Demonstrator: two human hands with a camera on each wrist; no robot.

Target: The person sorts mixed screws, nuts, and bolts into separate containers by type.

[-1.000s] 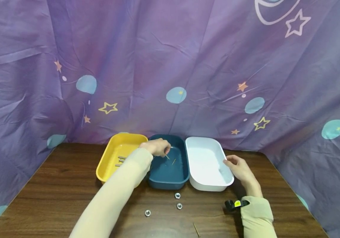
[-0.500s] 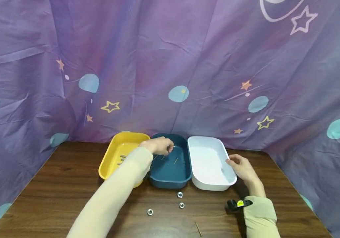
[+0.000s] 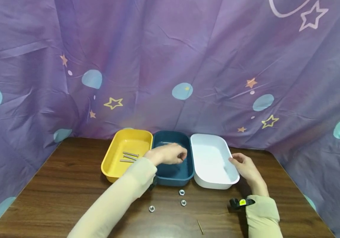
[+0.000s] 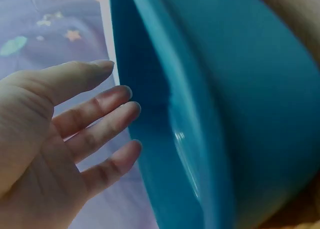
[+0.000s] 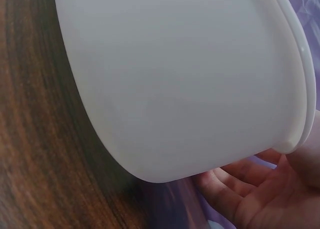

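My left hand (image 3: 170, 154) is over the dark blue bin (image 3: 173, 182), holding nothing. In the left wrist view the fingers of that hand (image 4: 55, 134) are relaxed and apart, beside the blue bin's rim (image 4: 192, 89). The forearm and hand hide much of the bin's inside. At the right, my right hand (image 3: 247, 168) grips the right rim of the white bin (image 3: 214, 185). In the right wrist view, fingers (image 5: 225, 196) lie against the outside of the white wall, with the thumb side over the rim.
A yellow bin (image 3: 108, 155) at the left holds silver bolts (image 3: 130, 154). Three hex nuts (image 3: 183, 203) and a thin brass nail-like piece (image 3: 200, 227) lie on the wooden table (image 3: 54, 198) in front. A purple curtain (image 3: 158, 66) hangs behind.
A thin brass piece at my left fingertips has been let go over the blue bin. The left hand has then moved right. My right hand keeps its grip on the white bin.
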